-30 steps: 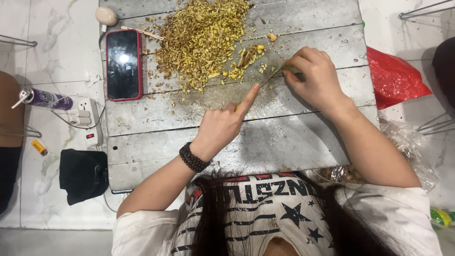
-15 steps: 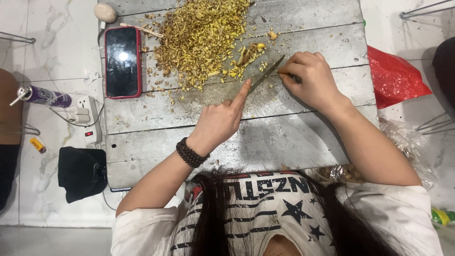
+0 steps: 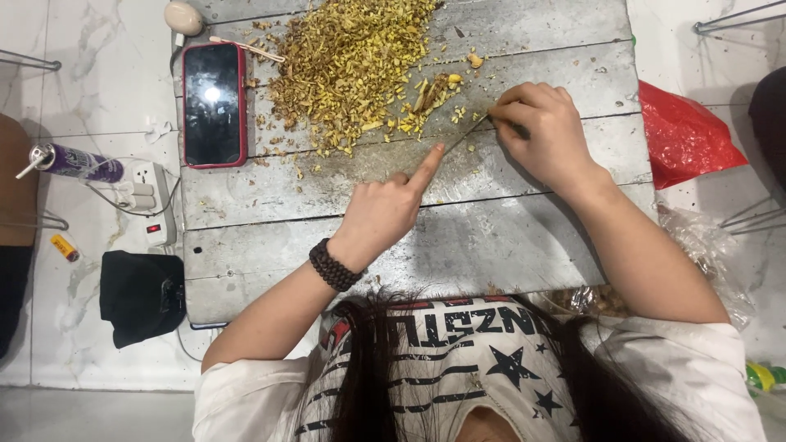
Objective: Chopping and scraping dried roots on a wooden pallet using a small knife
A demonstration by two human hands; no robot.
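On grey table (image 3: 524, 245) | right hand (image 3: 544, 135) grip closed around knife (image 3: 468, 135) | left hand (image 3: 385, 213) forefinger extended, touching blade tip, holding nothing

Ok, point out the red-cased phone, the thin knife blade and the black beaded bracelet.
Red-cased phone (image 3: 213, 105): head view, middle of dark screen.
Thin knife blade (image 3: 468, 133): head view, mid-blade.
Black beaded bracelet (image 3: 334, 266): head view, beads on left wrist.

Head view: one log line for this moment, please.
left hand: index finger pressing down on blade | right hand: grips knife handle | yellow chopped pile above blade | phone left of pile
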